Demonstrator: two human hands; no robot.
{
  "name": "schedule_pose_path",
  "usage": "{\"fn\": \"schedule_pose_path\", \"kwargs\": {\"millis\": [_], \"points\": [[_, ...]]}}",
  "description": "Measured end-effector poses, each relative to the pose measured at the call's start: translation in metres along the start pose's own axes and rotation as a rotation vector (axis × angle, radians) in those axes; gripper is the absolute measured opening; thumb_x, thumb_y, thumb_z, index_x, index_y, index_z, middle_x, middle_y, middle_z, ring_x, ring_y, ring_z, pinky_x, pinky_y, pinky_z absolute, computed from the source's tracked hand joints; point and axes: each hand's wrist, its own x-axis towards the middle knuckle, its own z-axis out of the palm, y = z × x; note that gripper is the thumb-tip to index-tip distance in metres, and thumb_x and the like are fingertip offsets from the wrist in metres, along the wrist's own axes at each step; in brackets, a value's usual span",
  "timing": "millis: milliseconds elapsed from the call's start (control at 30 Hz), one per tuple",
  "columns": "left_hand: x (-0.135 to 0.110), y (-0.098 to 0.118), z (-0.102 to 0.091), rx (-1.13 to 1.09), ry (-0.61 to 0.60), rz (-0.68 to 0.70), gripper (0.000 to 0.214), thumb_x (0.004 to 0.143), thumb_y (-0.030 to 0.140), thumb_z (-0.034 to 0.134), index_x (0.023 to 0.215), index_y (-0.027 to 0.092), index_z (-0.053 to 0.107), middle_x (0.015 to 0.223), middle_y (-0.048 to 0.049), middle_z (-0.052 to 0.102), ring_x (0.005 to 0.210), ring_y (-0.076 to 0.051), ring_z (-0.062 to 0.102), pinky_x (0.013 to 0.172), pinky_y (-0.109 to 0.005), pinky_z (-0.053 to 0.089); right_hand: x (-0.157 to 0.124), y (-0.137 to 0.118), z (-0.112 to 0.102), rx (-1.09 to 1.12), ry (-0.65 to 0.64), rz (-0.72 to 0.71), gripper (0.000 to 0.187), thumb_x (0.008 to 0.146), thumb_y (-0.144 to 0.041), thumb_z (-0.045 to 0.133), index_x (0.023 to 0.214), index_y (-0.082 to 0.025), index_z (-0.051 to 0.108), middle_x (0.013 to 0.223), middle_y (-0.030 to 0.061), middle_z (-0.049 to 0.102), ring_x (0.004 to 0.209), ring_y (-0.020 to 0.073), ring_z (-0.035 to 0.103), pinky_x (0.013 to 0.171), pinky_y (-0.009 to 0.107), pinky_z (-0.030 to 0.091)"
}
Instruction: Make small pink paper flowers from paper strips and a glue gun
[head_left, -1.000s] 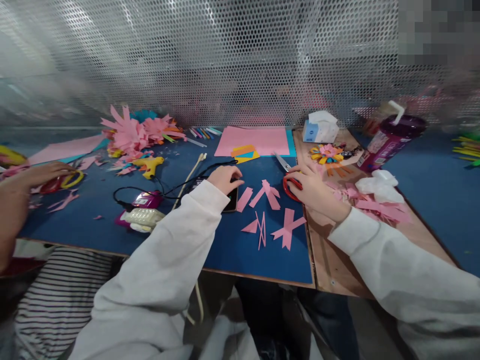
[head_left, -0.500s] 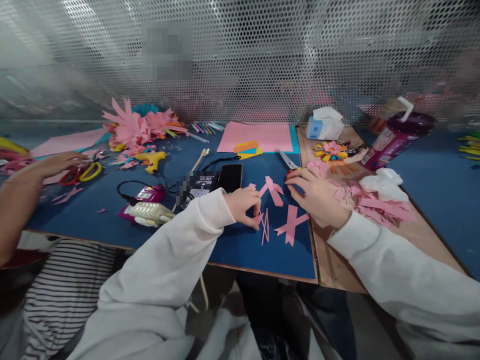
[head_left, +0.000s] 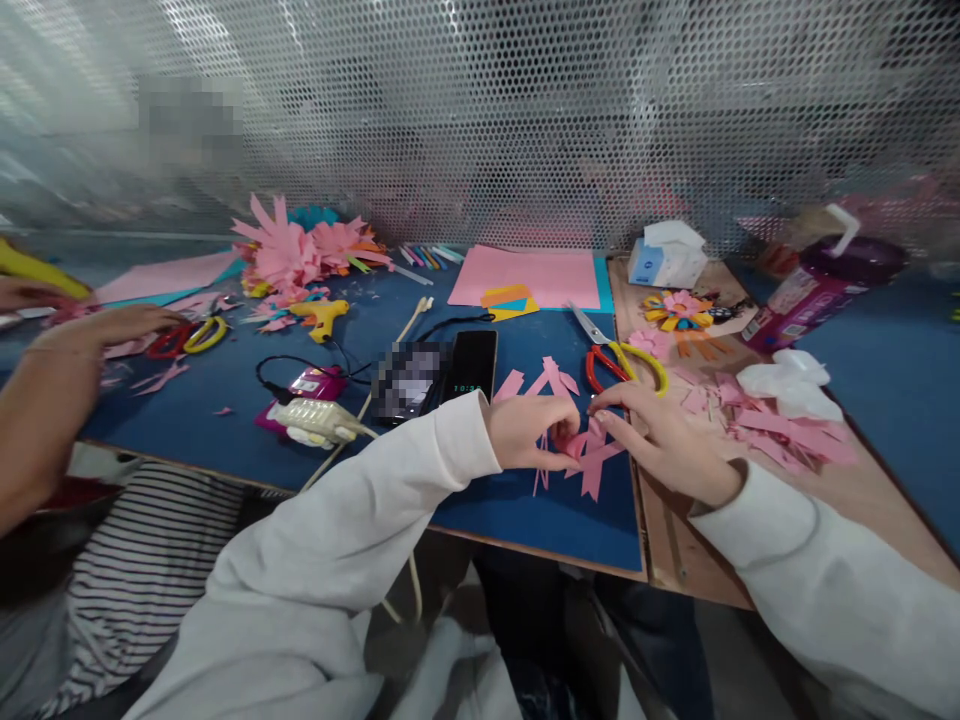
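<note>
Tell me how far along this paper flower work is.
Done: pink flowers piled at the back, a small flower on the board, cut pink strips on the mat, scissors laid down. In hand: left hand pinches a pink piece, right hand touching it. Remaining: uncut pink sheet.

A perforated, seemingly metal screen (head_left: 525,120) backs the blue-topped table (head_left: 187,425).

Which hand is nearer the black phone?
Left. The left hand is just right of the black phone, pinching a pink paper piece. The right hand is farther right, past that paper, near the scissors.
</note>
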Motion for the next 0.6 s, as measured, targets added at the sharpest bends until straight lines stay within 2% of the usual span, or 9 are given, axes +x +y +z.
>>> {"fn": "schedule_pose_path", "kwargs": {"millis": [100, 200, 400, 600], "points": [[0.002, -0.001, 0.008, 0.011, 0.117, -0.057, 0.027, 0.072, 0.033, 0.069, 0.079, 0.019, 0.047, 0.076, 0.0010, 0.059, 0.069, -0.012, 0.056, 0.064, -0.024, 0.044, -0.004, -0.006, 0.005, 0.189, -0.022, 0.092, 0.026, 0.088, -0.033, 0.049, 0.111, -0.021, 0.047, 0.092, 0.0051, 0.063, 0.086, 0.0187, 0.061, 0.074, 0.035, 0.051], [0.004, -0.003, 0.016, 0.017, 0.183, -0.100, 0.024, 0.073, 0.029, 0.068, 0.081, 0.019, 0.047, 0.079, 0.0009, 0.059, 0.070, -0.012, 0.056, 0.064, -0.025, 0.044, -0.007, -0.011, 0.012, 0.289, -0.025, 0.106, 0.038, 0.085, -0.031, 0.053, 0.120, -0.022, 0.040, 0.089, 0.0037, 0.062, 0.084, 0.0175, 0.062, 0.071, 0.032, 0.053], [0.005, -0.007, 0.026, 0.068, 0.177, -0.109, 0.022, 0.072, 0.021, 0.067, 0.080, 0.019, 0.047, 0.081, -0.0001, 0.058, 0.072, -0.013, 0.056, 0.064, -0.025, 0.043, -0.010, -0.012, 0.019, 0.272, -0.016, 0.142, 0.031, 0.085, -0.026, 0.052, 0.115, -0.022, 0.046, 0.087, 0.0037, 0.060, 0.078, 0.0164, 0.062, 0.065, 0.030, 0.054], [0.006, -0.012, 0.030, 0.083, 0.149, -0.128, 0.022, 0.075, 0.031, 0.065, 0.087, 0.020, 0.049, 0.088, -0.0014, 0.060, 0.076, -0.014, 0.058, 0.067, -0.026, 0.045, -0.010, -0.007, 0.023, 0.282, 0.013, 0.172, 0.026, 0.084, -0.025, 0.051, 0.110, -0.022, 0.049, 0.084, 0.0032, 0.061, 0.076, 0.0168, 0.063, 0.062, 0.030, 0.054]]}}
